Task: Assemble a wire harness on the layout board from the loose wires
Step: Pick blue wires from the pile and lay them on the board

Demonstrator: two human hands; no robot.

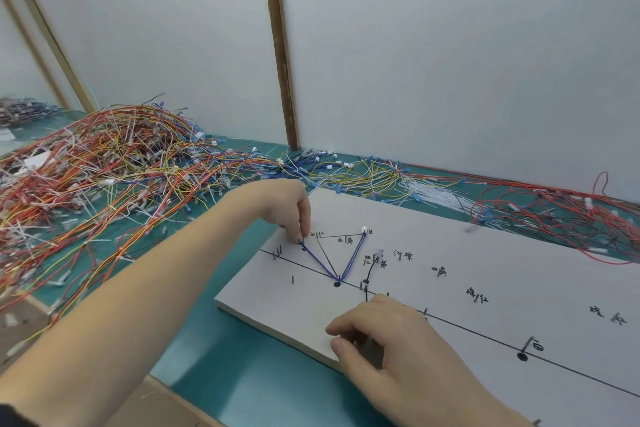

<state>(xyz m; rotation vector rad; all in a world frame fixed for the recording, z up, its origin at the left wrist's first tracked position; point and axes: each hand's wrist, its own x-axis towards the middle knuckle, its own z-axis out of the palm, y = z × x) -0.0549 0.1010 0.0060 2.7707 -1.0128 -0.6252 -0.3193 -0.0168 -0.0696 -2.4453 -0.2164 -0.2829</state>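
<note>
One limp purple wire (320, 262) on the layout board (450, 274) is pinched at its end by the left hand (289, 210) — best held there — while the right hand (391, 336) is curled, grip unclear.

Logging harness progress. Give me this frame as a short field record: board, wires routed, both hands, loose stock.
board: white layout board on green table, drawn lines, pins
routed: blue wire in a V, white connector at its right top; black wire beside it
left hand: pinches the blue wire's left end at a pin
right hand: rests on the board's near edge, fingers curled
loose stock: wire pile at left
</note>
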